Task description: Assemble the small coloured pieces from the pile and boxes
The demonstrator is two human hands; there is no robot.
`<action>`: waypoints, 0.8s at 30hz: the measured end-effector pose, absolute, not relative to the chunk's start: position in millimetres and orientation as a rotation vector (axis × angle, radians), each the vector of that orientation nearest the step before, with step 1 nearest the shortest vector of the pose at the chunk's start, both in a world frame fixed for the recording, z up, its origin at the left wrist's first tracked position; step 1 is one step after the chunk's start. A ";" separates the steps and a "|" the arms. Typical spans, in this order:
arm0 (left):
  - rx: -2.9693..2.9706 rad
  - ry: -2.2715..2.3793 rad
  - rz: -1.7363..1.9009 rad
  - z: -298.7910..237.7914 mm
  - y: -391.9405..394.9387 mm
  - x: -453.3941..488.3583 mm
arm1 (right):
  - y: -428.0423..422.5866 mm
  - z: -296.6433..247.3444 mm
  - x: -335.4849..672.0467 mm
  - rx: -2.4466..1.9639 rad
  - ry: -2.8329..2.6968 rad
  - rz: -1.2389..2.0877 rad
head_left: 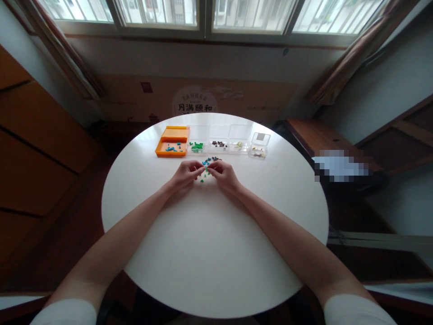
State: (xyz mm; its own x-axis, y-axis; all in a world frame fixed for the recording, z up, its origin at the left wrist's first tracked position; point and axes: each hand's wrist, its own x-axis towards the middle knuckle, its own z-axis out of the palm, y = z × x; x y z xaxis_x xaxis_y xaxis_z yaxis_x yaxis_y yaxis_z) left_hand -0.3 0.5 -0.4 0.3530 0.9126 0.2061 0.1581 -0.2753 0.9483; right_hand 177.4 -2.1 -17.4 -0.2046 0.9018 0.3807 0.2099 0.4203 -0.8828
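My left hand (186, 173) and my right hand (223, 173) meet fingertip to fingertip above the white round table (209, 253). Both are closed in a pinch around a tiny green piece (206, 169), perhaps a small building brick; the fingers partly cover it. Loose green pieces (202, 181) lie on the table just below the fingertips. Beyond the hands is a small pile of blue pieces (204, 163) and dark brown pieces (216, 158), partly hidden behind my right fingers.
Behind the pile stand an orange open box (171, 154) with blue pieces, and clear lidded boxes with green pieces (196, 146), dark pieces (219, 144), cream pieces (238, 145) and a small mixed box (259, 153). A wooden desk (314, 131) stands at the right.
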 end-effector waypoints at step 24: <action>1.674 0.977 1.010 1.9 -1.0 -0.2 | -1.9 -19.1 177.6 -0.968 -1.692 0.882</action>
